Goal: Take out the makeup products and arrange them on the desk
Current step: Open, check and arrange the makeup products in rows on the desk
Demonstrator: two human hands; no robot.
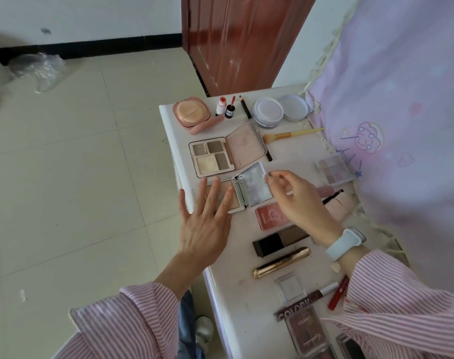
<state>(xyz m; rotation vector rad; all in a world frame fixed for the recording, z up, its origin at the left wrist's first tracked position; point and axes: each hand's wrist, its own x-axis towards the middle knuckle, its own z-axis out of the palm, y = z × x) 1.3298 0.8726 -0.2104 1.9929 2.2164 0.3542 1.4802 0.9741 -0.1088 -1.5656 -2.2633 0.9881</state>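
Note:
On the white desk (236, 283) an open silver compact (251, 187) lies with its mirror lid up. My left hand (205, 224) is spread flat, fingers apart, over the compact's powder half and holds nothing. My right hand (298, 200) pinches a thin clear sheet (265, 174) at the mirror's right edge. Laid out behind are an open four-pan palette (210, 156), a pink cushion compact (192, 112), an uncapped lip tint (222, 106), a pencil (245, 107), an open powder jar (268, 111) and a brush (290, 135). Nearer me lie a pink blush (270, 216), a black stick (280, 240) and a gold mascara (280, 263).
A pastel eyeshadow palette (333, 169) lies by the pink patterned fabric (402, 125) along the desk's right side. More lip products and palettes (306, 330) crowd the near end. The desk's left edge drops to tiled floor (78, 177); a brown door (236, 40) stands behind.

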